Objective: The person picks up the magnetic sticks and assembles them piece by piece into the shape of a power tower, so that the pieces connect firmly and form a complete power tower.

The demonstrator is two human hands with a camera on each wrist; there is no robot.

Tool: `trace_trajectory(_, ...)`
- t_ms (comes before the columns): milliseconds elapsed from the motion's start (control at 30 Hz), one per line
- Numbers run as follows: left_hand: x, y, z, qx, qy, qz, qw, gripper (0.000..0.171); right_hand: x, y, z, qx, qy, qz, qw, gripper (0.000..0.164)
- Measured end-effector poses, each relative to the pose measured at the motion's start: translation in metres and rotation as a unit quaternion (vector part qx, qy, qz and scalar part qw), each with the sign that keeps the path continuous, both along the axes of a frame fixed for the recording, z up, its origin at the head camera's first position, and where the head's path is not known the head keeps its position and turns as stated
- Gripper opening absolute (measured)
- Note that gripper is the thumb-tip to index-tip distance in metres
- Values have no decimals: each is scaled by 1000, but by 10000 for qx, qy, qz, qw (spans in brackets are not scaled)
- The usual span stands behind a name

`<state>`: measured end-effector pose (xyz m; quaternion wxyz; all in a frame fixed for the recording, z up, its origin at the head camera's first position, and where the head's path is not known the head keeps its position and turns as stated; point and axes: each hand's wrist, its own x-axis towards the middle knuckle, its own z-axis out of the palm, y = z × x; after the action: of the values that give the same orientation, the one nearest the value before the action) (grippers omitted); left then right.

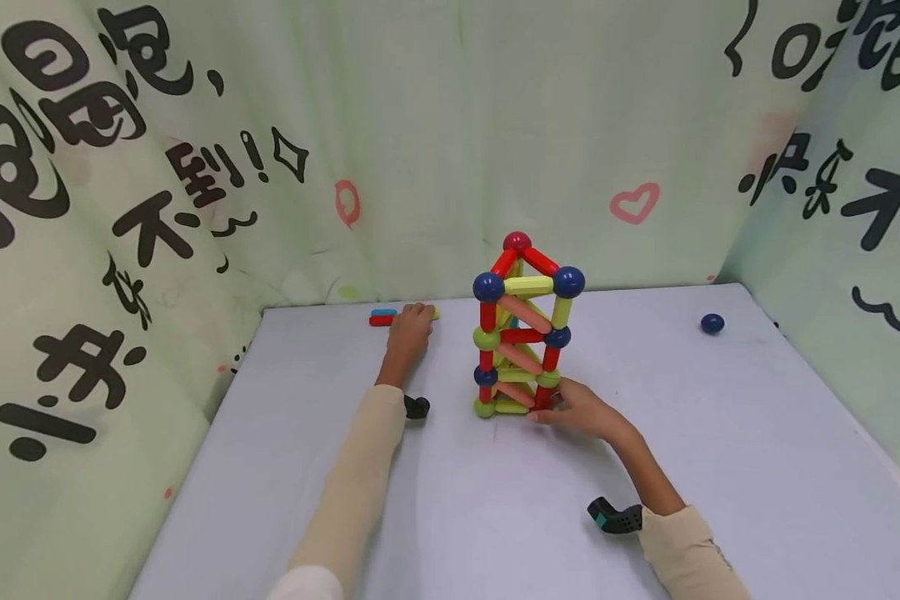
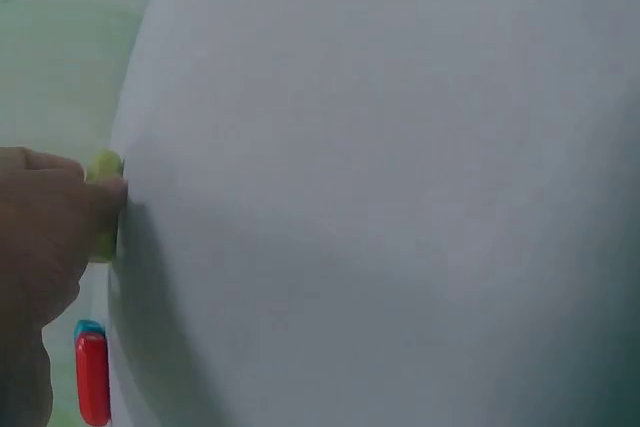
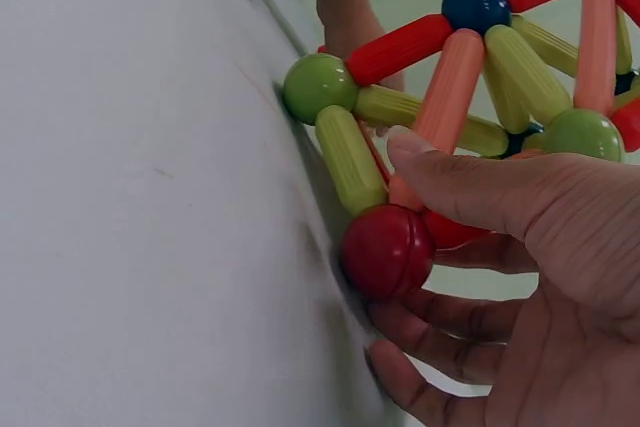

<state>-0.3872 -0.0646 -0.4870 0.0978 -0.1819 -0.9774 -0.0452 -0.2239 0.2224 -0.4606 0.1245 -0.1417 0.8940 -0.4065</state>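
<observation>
A tower (image 1: 521, 336) of coloured magnetic rods and balls stands upright in the head view, with a red ball at its peak. My right hand (image 1: 585, 410) holds its lower right corner. In the right wrist view the thumb lies by a salmon rod (image 3: 452, 87), and the fingers curve behind a red ball (image 3: 385, 252) at the base. Near the table's back edge, my left hand (image 1: 411, 333) pinches a yellow-green rod (image 2: 104, 247), partly covered by the fingers. Beside that hand lie a red rod (image 1: 382, 321) and a blue rod (image 1: 384, 312).
A dark blue ball (image 1: 712, 323) rests on the white table (image 1: 720, 433) at the back right. Printed curtains (image 1: 435, 150) hang behind and along both sides of the table. A black device (image 1: 615, 517) is worn at my right wrist.
</observation>
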Motion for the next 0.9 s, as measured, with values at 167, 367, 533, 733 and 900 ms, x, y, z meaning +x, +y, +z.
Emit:
trace_trajectory(167, 4, 9, 2, 582, 158, 377, 9975, 36, -1, -7, -7, -100, 296, -76, 9995, 61)
trace_trajectory(367, 6, 26, 59, 4127, -144, -22, 9107, 30, -1, -10, -12, 56, 645, -201, 9977, 47)
trace_trajectory(533, 26, 45, 146, 6204, -921, -1146, 7704, 35, 0, -11, -15, -120, 747, -158, 9970, 59)
trace_trajectory(733, 45, 64, 205, 6266, -1185, -1950, 7452, 36, -2, -11, -17, -244, 912, -118, 9955, 69)
trace_trajectory(900, 49, 76, 209, 5797, -1418, -2226, 7709, 36, 0, -11, -16, -332, 912, -54, 9953, 67)
